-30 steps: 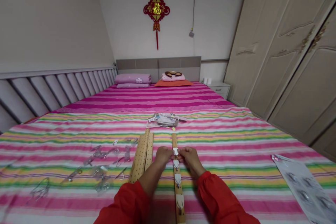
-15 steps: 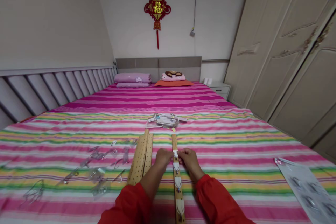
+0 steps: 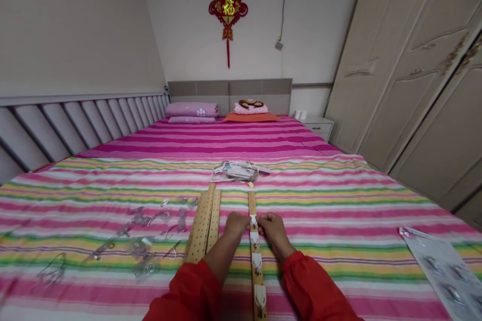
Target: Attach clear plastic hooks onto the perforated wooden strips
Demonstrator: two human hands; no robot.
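Note:
A narrow wooden strip (image 3: 252, 203) lies lengthwise on the striped bedding, with several white hooks fixed in a row along it. At the far end of that row is a white hook (image 3: 253, 219). From its left side my left hand (image 3: 237, 223) pinches it, fingers closed. On the opposite side my right hand (image 3: 272, 227) grips it between thumb and fingertips. Closer to me on the strip sit another white hook (image 3: 254, 238), a third hook (image 3: 256, 262) and a larger-looking near hook (image 3: 259, 295). The fingertips partly hide the far hook's edges.
Perforated wooden boards (image 3: 202, 223) lie left of the strip. Farther left are scattered metal hooks in clear bags (image 3: 141, 248) and a bundle of thin wire (image 3: 51, 272). Plastic packages (image 3: 239, 170) lie beyond the strip. A blister card of hooks (image 3: 444, 271) rests at right.
Both hands stay on the far white hook with hardly any movement. The whole view has shifted slightly, as the head camera moved.

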